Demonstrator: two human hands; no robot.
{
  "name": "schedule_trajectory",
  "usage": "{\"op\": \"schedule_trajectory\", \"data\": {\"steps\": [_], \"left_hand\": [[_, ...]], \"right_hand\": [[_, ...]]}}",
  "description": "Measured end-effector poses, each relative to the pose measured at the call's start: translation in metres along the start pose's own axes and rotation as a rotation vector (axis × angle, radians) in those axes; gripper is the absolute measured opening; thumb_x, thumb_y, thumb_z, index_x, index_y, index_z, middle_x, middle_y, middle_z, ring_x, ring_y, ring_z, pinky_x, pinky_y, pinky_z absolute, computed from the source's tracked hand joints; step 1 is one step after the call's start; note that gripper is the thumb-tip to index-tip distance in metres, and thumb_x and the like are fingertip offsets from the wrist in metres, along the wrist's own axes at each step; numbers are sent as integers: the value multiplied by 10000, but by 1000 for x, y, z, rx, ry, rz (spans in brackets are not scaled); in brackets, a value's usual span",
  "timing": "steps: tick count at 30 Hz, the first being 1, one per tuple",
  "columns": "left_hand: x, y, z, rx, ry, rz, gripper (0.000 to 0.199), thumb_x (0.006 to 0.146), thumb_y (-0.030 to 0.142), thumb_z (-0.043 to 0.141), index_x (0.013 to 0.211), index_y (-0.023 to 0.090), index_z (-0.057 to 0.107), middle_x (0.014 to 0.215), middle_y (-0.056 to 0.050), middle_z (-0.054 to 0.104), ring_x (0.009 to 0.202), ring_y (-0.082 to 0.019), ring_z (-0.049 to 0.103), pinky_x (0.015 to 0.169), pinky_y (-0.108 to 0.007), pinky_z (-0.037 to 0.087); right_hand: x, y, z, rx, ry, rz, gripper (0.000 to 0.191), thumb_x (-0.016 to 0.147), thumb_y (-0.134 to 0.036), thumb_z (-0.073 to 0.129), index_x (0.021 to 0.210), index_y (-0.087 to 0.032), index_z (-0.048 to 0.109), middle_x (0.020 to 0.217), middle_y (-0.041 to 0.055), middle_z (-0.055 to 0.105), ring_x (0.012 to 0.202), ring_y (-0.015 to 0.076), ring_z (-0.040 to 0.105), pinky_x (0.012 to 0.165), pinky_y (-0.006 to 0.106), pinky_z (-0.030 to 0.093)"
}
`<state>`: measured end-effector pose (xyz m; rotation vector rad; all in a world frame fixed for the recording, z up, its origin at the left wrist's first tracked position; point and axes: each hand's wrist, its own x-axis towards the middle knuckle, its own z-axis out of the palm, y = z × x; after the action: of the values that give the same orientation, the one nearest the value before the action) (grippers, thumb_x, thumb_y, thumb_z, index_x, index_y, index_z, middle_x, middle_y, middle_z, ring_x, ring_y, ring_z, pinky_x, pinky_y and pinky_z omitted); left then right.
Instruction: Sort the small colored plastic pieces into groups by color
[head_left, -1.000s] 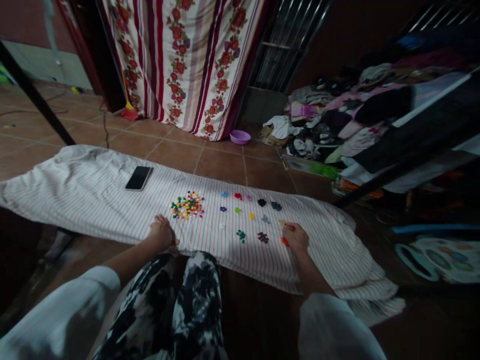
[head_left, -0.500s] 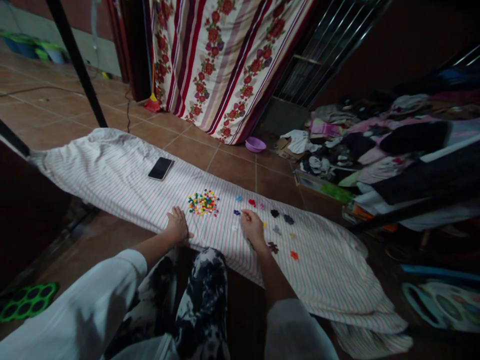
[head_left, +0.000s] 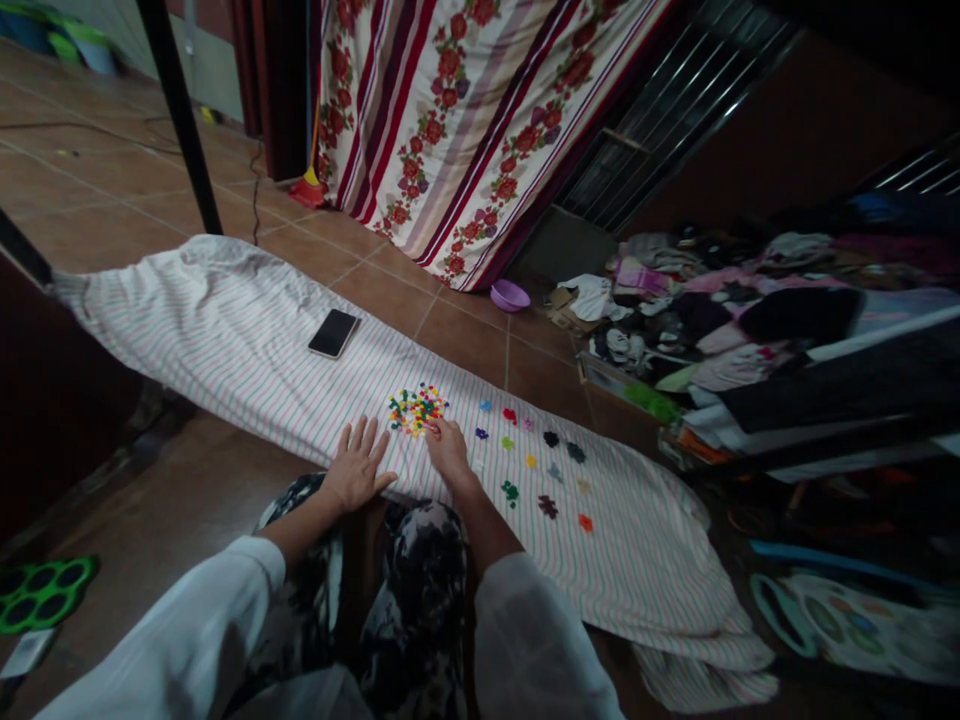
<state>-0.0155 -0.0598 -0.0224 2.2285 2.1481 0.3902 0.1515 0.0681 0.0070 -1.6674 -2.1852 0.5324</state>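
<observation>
A mixed heap of small coloured pieces (head_left: 412, 408), like beads, lies on the striped cloth (head_left: 247, 330). At its right edge is my right hand (head_left: 450, 450), fingers closed together and pointing into the pieces; whatever they pinch is too small to make out. My left hand (head_left: 356, 468) rests flat on the cloth just below the heap, fingers spread and holding nothing. To the right, little single-colour clusters are laid out, among them a red cluster (head_left: 510, 416), a dark green cluster (head_left: 510, 493), a brown cluster (head_left: 548, 507) and an orange cluster (head_left: 585, 523).
A phone (head_left: 334, 333) lies on the cloth, left of the heap. Beyond it are the tiled floor, a purple basin (head_left: 510, 295), a floral curtain (head_left: 450, 130) and a red broom (head_left: 308, 188). Clothes (head_left: 735, 290) are piled at the right. Dark poles stand at the left.
My right hand has moved left from the sorted clusters to the mixed heap, uncovering the light green and dark green clusters. My left hand stays on the cloth, its fingers now more spread.
</observation>
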Motion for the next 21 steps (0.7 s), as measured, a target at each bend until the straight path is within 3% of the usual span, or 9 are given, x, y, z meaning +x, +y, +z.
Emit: {"op": "schedule_trajectory", "data": {"steps": [4, 12, 21], "left_hand": [[-1, 1, 1, -19, 95, 49, 646, 896, 552, 401, 1412, 167, 454, 1532, -159, 359, 1450, -337, 242, 1170, -538, 189], [1, 8, 2, -76, 114, 15, 661, 894, 529, 398, 1384, 93, 478, 1508, -209, 377, 1439, -389, 240, 1161, -556, 205], [2, 15, -6, -83, 135, -12, 639, 877, 475, 435, 1349, 48, 498, 1472, -248, 414, 1423, -390, 281, 1150, -565, 225]], "right_hand": [[1, 0, 2, -49, -12, 11, 233, 847, -187, 540, 1028, -167, 685, 995, 84, 625, 882, 171, 587, 845, 265, 438], [6, -4, 4, -57, -28, 73, 188, 779, -128, 554, 937, -177, 645, 885, 39, 595, 818, 147, 563, 761, 238, 420], [6, -10, 6, -106, -55, 112, 213, 789, -136, 545, 985, -186, 613, 982, 66, 596, 913, 169, 552, 812, 262, 405]]}}
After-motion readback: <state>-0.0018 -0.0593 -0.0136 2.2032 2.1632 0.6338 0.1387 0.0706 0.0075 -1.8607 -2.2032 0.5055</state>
